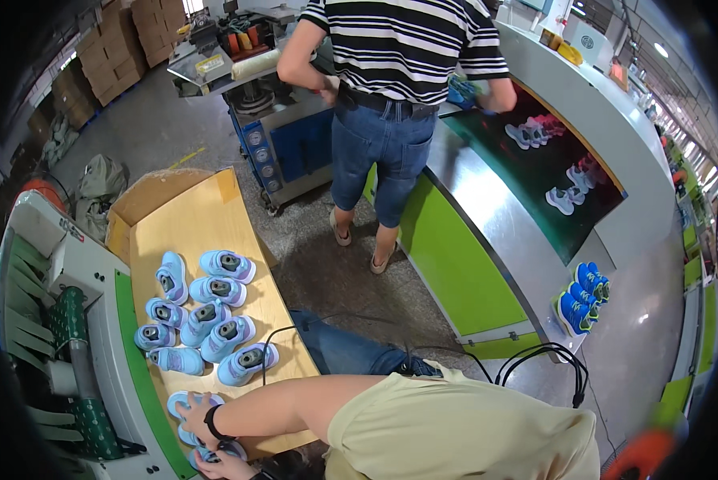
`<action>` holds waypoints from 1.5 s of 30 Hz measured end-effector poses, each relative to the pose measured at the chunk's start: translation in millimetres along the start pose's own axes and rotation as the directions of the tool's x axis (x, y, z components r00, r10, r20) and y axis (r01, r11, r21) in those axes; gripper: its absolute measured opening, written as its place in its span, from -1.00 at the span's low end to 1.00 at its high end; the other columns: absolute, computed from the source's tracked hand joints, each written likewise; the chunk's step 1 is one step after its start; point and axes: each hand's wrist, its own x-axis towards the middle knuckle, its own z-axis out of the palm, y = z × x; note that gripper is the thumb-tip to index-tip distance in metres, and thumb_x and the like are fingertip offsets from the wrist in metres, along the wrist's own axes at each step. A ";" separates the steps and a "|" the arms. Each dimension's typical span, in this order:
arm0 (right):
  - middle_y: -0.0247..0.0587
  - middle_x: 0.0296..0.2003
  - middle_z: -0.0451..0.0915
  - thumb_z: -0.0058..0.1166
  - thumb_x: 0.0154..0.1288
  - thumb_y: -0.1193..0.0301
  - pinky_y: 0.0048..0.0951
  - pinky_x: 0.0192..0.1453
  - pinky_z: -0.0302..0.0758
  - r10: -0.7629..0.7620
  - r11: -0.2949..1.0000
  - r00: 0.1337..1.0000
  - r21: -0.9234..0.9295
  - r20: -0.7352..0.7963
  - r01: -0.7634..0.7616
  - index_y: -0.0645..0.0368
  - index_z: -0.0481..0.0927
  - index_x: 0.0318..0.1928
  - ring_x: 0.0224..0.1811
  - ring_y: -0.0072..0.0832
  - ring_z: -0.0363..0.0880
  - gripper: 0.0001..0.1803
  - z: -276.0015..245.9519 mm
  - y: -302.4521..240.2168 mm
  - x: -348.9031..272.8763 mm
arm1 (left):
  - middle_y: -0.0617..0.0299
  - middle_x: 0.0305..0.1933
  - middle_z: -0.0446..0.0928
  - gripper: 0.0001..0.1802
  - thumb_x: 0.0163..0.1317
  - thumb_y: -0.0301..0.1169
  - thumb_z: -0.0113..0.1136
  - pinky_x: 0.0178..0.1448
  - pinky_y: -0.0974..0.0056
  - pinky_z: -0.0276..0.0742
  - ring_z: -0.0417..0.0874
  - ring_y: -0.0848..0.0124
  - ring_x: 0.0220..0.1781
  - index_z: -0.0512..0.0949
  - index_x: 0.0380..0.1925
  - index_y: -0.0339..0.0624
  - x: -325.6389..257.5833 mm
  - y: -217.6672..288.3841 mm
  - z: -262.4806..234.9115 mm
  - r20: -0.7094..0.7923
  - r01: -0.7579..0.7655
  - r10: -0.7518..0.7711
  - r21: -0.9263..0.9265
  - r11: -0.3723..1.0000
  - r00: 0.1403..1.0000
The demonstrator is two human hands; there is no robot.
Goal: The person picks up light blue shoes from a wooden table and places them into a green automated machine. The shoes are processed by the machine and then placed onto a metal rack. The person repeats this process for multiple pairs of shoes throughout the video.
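Observation:
At the near end of the wooden table, my right hand [199, 420], with a black band on the wrist, reaches over a light blue sneaker [180, 402], its fingers curled on the shoe. Just below it, my left hand [225, 466] grips another light blue sneaker [205, 454] close to the lower edge of the view. A further shoe of this kind lies partly hidden under my right hand. Farther up the table stand several more light blue sneakers [227, 338] with dark grey inserts in their openings.
The wooden tabletop [167, 228] borders a green-edged machine [127, 320] at left. A co-worker in a striped shirt [407, 48] stands ahead at a conveyor [551, 192] carrying pale shoes. Blue sneakers [579, 304] rest on its metal end. Black cables [547, 350] hang nearby.

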 end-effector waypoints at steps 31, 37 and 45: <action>0.13 0.53 0.08 0.44 -0.12 0.10 0.55 0.20 0.35 -0.118 0.992 0.989 -0.058 -0.093 0.113 -0.13 0.49 0.30 0.49 0.50 0.03 -0.15 26.1 11.3 -133.8 | -0.15 0.37 0.23 -0.34 0.08 -0.61 0.24 0.45 0.13 0.30 0.37 0.07 0.35 0.38 0.26 -0.17 -79.9 33.9 -95.8 0.427 0.792 -0.668 -0.282 0.542 0.609; 0.10 0.50 0.13 0.40 -0.08 -0.01 0.47 0.24 0.38 -0.171 0.982 0.984 -0.091 -0.055 0.166 -0.18 0.49 0.29 0.46 0.43 0.13 -0.16 27.4 15.3 -131.2 | -0.06 0.29 0.29 -0.34 0.09 -0.67 0.20 0.20 0.19 0.54 0.51 0.20 0.18 0.38 0.26 -0.15 -93.2 17.5 -98.0 0.491 0.824 -0.678 -0.462 0.329 0.546; 0.36 0.37 0.18 0.49 -0.10 -0.04 0.07 0.42 0.34 -0.341 0.910 0.930 0.201 -0.137 0.363 0.01 0.55 0.16 0.38 0.30 0.23 -0.20 37.0 57.2 -154.3 | 0.10 0.04 0.50 -0.34 0.13 -0.74 0.17 0.07 0.23 0.59 0.58 0.31 0.04 0.38 0.28 -0.15 -72.2 41.8 -180.7 0.698 0.858 -0.519 -0.490 0.155 0.493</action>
